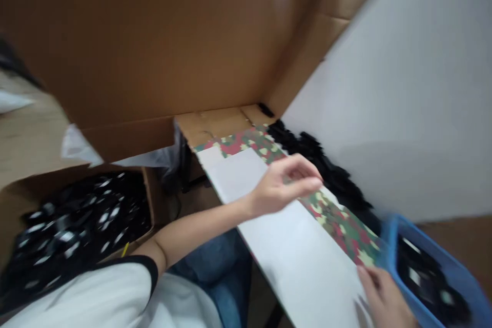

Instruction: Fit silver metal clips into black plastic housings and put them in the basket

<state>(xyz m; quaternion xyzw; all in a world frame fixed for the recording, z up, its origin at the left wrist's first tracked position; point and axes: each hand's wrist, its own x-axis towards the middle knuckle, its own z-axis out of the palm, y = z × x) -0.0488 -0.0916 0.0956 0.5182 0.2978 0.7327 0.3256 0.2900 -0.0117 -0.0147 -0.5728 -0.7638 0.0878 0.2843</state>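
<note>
My left hand (286, 184) is above the white sheet (303, 251) on the narrow table. Its thumb and fingers curl round until their tips nearly meet, and anything pinched there is too small to make out. Beyond it, a row of black pieces (326, 161) lies along the pale wall. At the lower right, my right hand (386, 297) is over the sheet's edge beside a blue basket (390, 246). Blur and the frame's bottom edge hide most of its fingers. Black pieces with shiny patches (426, 271) fill part of the basket.
A camouflage-patterned cover (326, 210) shows beside the white sheet. Flat cardboard (215, 125) covers the table's far end, and a tall cardboard panel (172, 36) stands behind. On the left, a carton (149, 195) holds many shiny black pieces. Plastic film (79, 143) hangs above it.
</note>
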